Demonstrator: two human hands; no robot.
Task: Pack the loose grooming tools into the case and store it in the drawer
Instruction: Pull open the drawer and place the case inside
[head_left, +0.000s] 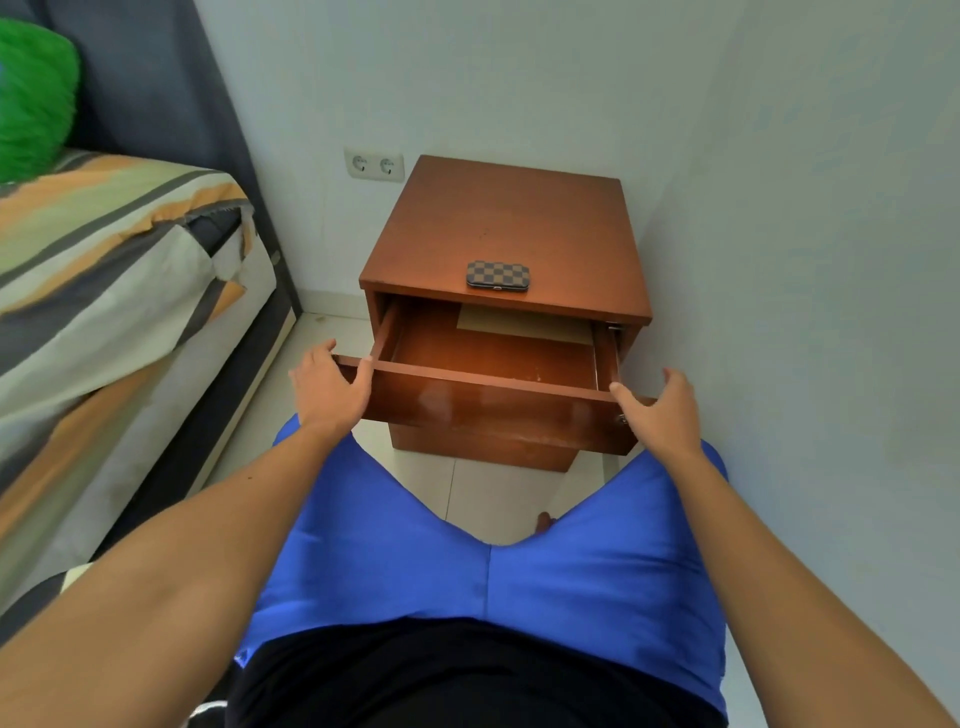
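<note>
A small checkered case (497, 275), closed, lies near the front edge of the brown wooden nightstand's top (498, 218). Below it the drawer (467, 402) stands pulled out, and inside it I see only a pale sheet of paper (524, 325) at the back. My left hand (327, 387) grips the left end of the drawer front, thumb over its top edge. My right hand (662, 410) holds the right end the same way. No loose grooming tools are in view.
A bed (114, 270) with a striped cover and a green pillow (34, 98) stands to the left. White walls close in behind and to the right, with a double socket (374, 165). My knees in blue shorts (483, 566) sit before the drawer.
</note>
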